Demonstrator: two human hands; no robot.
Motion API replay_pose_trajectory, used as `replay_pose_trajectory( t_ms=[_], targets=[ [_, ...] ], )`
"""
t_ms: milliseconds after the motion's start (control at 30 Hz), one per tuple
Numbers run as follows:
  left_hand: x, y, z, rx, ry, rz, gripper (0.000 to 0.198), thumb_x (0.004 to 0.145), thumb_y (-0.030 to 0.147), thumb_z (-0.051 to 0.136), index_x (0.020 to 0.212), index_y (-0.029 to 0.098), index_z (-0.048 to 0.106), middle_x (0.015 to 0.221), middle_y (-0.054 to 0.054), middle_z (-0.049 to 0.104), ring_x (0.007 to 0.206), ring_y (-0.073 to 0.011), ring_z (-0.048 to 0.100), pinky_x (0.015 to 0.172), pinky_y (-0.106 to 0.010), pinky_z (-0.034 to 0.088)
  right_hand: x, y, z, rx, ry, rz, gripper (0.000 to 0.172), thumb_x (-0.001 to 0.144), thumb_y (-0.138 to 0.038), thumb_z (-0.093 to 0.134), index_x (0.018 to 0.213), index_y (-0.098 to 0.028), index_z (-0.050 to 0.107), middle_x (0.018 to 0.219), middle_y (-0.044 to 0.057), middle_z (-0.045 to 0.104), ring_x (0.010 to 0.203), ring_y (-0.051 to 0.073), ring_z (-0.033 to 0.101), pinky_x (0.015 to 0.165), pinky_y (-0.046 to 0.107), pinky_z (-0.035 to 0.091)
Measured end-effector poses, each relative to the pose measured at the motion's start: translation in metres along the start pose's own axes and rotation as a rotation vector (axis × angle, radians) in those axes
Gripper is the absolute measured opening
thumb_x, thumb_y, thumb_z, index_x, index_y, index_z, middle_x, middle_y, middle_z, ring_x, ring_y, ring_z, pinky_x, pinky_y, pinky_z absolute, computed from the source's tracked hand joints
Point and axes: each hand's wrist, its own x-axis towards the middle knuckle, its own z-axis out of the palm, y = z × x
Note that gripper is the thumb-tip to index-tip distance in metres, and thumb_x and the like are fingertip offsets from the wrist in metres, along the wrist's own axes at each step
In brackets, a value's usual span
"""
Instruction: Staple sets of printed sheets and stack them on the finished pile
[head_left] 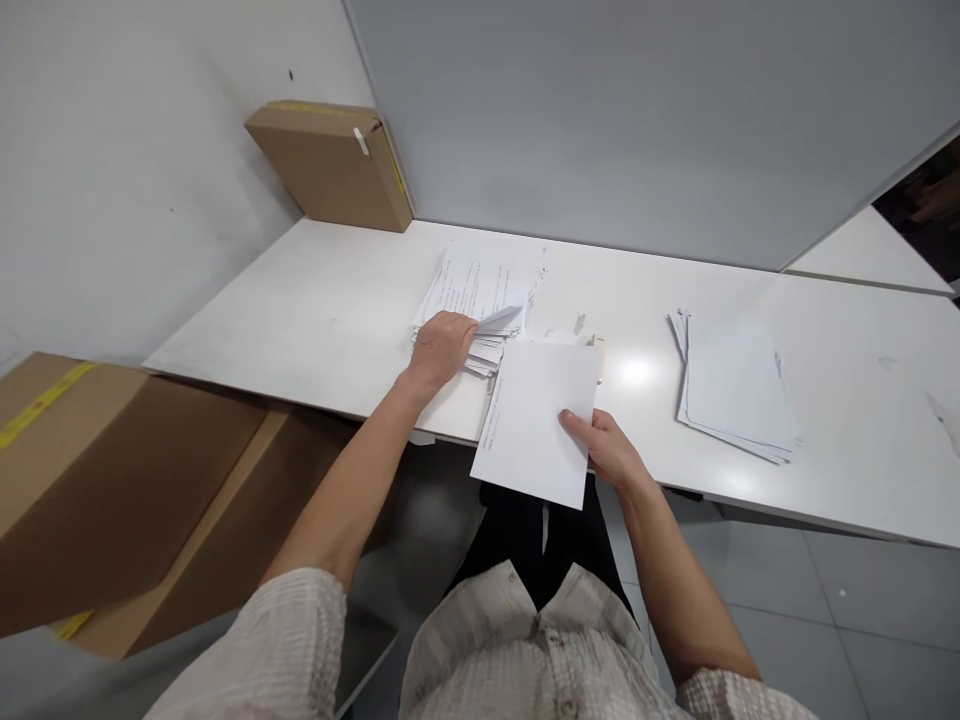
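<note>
One sheet (532,420), gripped in the right hand (609,447); left hand (444,350) pinching a page (501,317), atop paper stack (486,353)

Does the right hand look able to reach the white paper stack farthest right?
Probably: nothing visible stands between the right hand and that stack, but the hand holds printed white paper.

An office-like workspace, it can be seen! Here a white desk (352,310) is backed by a grey partition (637,120); printed sheets (487,275) are stacked, cartons (330,170) taped.
</note>
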Motion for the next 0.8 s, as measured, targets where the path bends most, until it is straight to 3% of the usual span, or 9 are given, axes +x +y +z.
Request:
replay_pose_trajectory(
  t_ms=[133,200,333,467,533,667,733,800],
  targets=[
    [0.004,0.004,-0.002,-0.234,0.081,-0.263,0.018,0.079,0.029,0.059,0.068,0.018,0.067,0.066,-0.001,0.067,0.065,-0.0168,0.062,0.061,-0.029,0.048,0.001,0.001,-0.002,0.006,-0.033,0.014,0.034,0.077,-0.043,0.064,0.099,-0.016,0.066,0.092,0.009,0.072,0.073,0.021,0.068,0.063,0.032,0.054],
    [0.002,0.009,-0.009,-0.289,0.110,-0.315,0.022,0.079,0.035,0.061,0.065,0.018,0.066,0.063,0.000,0.066,0.062,-0.0159,0.062,0.058,-0.028,0.049,-0.003,0.002,-0.003,0.024,-0.052,0.016,0.033,0.077,-0.042,0.064,0.098,-0.017,0.067,0.093,0.008,0.072,0.075,0.021,0.068,0.067,0.031,0.054],
    [-0.025,0.035,-0.030,-0.262,0.245,-0.096,0.016,0.084,0.030,0.055,0.084,0.021,0.069,0.090,-0.002,0.072,0.092,-0.0183,0.065,0.085,-0.033,0.052,-0.018,0.007,-0.005,0.071,-0.048,0.033,0.033,0.078,-0.044,0.064,0.095,-0.016,0.067,0.095,0.009,0.072,0.080,0.022,0.068,0.073,0.033,0.054],
    [-0.093,0.081,-0.043,-0.244,0.207,0.265,0.020,0.084,0.015,0.054,0.098,0.022,0.065,0.099,-0.004,0.071,0.103,-0.0190,0.063,0.090,-0.035,0.052,-0.037,0.022,-0.010,0.120,-0.007,0.068,0.041,0.079,-0.051,0.059,0.099,-0.016,0.066,0.093,0.011,0.072,0.087,0.026,0.067,0.074,0.036,0.055],
    [-0.128,0.104,-0.043,-0.264,0.125,0.411,0.022,0.082,0.010,0.054,0.100,0.019,0.063,0.101,-0.005,0.071,0.104,-0.0202,0.063,0.090,-0.035,0.053,-0.046,0.031,-0.013,0.153,0.020,0.113,0.046,0.082,-0.056,0.053,0.101,-0.016,0.065,0.093,0.012,0.072,0.089,0.026,0.067,0.072,0.036,0.055],
    [-0.173,0.133,-0.037,-0.285,-0.027,0.483,0.022,0.084,0.009,0.049,0.099,0.017,0.062,0.098,-0.006,0.071,0.102,-0.0211,0.063,0.089,-0.036,0.054,-0.059,0.049,-0.017,0.221,0.067,0.163,0.057,0.084,-0.066,0.039,0.106,-0.020,0.063,0.102,0.011,0.070,0.092,0.025,0.067,0.070,0.036,0.055],
    [-0.181,0.139,-0.034,-0.309,-0.054,0.483,0.021,0.085,0.010,0.048,0.098,0.019,0.062,0.096,-0.005,0.071,0.103,-0.0199,0.063,0.090,-0.036,0.053,-0.064,0.055,-0.017,0.203,0.049,0.128,0.054,0.081,-0.064,0.047,0.107,-0.019,0.064,0.103,0.012,0.070,0.093,0.026,0.066,0.072,0.037,0.054],
    [-0.182,0.139,-0.031,-0.363,-0.084,0.486,0.017,0.086,0.023,0.054,0.100,0.019,0.062,0.097,-0.006,0.071,0.106,-0.0217,0.061,0.093,-0.039,0.051,-0.067,0.060,-0.018,0.158,0.050,0.070,0.049,0.075,-0.055,0.063,0.107,-0.018,0.064,0.104,0.012,0.070,0.093,0.027,0.065,0.074,0.038,0.054]
  ],
)
